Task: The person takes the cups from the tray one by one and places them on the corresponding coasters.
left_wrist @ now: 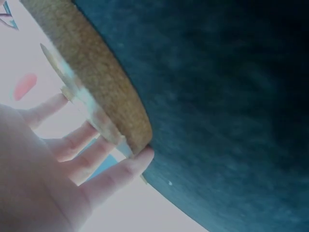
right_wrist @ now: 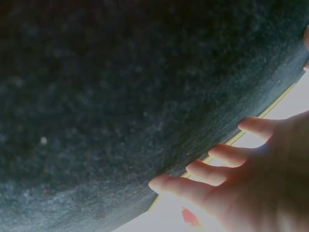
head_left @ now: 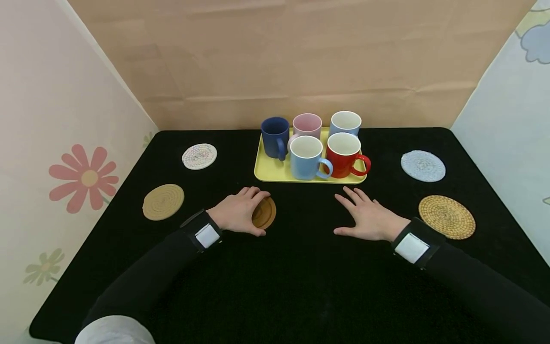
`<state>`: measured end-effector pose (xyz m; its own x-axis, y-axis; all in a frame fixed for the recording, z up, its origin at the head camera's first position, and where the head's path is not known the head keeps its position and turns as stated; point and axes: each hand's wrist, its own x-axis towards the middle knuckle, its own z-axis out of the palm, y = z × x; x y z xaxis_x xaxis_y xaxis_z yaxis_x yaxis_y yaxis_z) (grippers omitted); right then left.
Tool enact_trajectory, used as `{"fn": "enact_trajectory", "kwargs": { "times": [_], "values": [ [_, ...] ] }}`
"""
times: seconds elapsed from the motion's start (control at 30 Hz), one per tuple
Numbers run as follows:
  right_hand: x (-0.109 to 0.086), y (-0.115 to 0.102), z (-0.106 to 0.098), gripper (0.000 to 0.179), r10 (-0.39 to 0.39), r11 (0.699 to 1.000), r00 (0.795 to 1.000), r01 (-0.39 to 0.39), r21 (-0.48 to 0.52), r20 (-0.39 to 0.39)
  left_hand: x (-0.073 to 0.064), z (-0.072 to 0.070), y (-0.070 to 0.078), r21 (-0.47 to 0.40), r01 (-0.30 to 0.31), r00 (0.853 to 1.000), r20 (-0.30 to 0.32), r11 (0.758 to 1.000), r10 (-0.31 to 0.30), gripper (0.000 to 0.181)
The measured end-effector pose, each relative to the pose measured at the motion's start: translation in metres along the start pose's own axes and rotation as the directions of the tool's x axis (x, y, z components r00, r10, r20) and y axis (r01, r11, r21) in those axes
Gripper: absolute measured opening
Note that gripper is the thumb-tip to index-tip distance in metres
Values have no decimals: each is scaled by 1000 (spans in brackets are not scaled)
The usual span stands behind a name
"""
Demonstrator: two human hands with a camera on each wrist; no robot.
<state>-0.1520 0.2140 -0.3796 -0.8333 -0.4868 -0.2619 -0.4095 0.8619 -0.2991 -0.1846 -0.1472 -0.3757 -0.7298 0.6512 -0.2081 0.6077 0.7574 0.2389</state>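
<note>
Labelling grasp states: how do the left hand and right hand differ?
Left hand holds the brown disc by its edge; right hand holds nothing.
Left hand's fingers curve round the disc; right hand's fingers are spread.
Shared: both are bare, below dark sleeves.

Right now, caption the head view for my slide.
Left hand grips round brown coaster; rectangular yellow tray holds five colourful mugs.

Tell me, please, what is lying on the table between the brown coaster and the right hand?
Nothing: in the head view, only bare black tabletop shows between the brown coaster, held by the left hand, and the right hand.
</note>
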Motion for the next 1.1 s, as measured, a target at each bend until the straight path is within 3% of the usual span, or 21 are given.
{"fn": "enact_trajectory", "kwargs": {
  "times": [0.47, 1.1],
  "values": [
    [0, 4, 3, 97, 1, 1000, 1000, -1, -1, -3, 28, 0, 19, 53, -22, 999, 38, 998, 20, 100],
    [1, 0, 1, 97, 8, 1000, 1000, -8, -6, 0, 44, 1, 31, 70, -49, 998, 33, 996, 47, 99]
  ]
}}
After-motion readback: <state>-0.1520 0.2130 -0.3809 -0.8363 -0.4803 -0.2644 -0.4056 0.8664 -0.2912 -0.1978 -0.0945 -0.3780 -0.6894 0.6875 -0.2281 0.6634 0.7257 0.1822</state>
